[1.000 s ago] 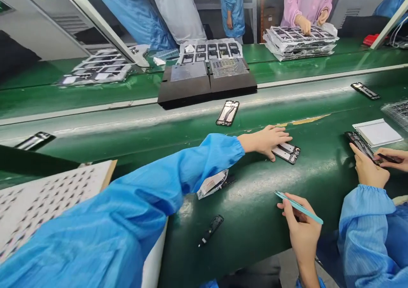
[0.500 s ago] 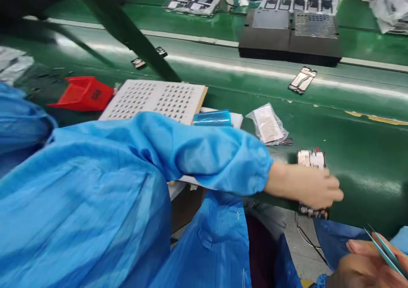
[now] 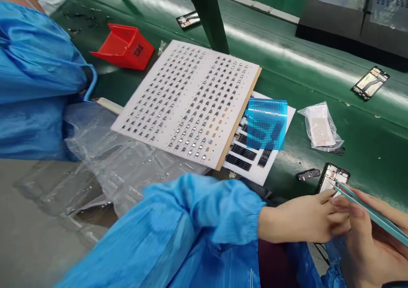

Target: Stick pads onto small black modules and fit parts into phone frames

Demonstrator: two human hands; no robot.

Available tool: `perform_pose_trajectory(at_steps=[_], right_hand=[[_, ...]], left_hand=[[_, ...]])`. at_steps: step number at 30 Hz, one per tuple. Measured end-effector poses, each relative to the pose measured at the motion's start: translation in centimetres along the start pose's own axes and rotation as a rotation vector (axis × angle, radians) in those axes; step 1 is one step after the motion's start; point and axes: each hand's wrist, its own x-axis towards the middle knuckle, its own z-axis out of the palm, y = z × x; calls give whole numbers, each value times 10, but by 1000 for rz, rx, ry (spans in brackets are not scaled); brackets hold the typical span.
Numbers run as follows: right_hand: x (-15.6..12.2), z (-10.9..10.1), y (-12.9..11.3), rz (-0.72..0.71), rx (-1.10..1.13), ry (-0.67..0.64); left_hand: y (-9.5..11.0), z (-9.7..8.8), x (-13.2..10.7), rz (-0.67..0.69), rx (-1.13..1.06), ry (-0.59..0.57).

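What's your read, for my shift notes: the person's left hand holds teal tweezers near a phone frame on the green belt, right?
Not quite: the teal tweezers are in the right hand, not the left. The left hand lies just beside it. The rest stands: they are near a phone frame on the green belt. The head view shows this.

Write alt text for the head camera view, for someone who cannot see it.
The left hand reaches a phone frame on a green conveyor belt while the right hand holds teal tweezers. Nearby lies a white board dotted with rows of small parts, with a red tray beyond it.
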Motion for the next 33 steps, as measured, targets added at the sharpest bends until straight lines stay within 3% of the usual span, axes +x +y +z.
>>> perform_pose_trajectory(at_steps=[3,5,7,10,14,18,22,26,33], right_hand=[[3,32,-17,74,66,-41],[1,51,-21,147,138,-191],[-4,66,-23,169,166,-300],[-10,85,-28,158,176,-408],[-17,123,-42,121,251,-540],[-31,166,-61,159,357,-653],[-45,191,-68,290,454,-705],[-51,195,-66,307,433,-679],[-40,182,-69,251,373,-603]], left_hand=[[8,-5,-63,-335,-334,406],[10,-7,-109,-595,-437,521],[7,-7,-152,-848,-388,567],[-1,0,-206,-1156,-134,576],[-8,15,-250,-1337,60,570],[-1,25,-261,-1374,-9,579],[8,28,-258,-1378,-71,627],[9,30,-258,-1384,-78,630],[7,32,-257,-1401,-61,621]])
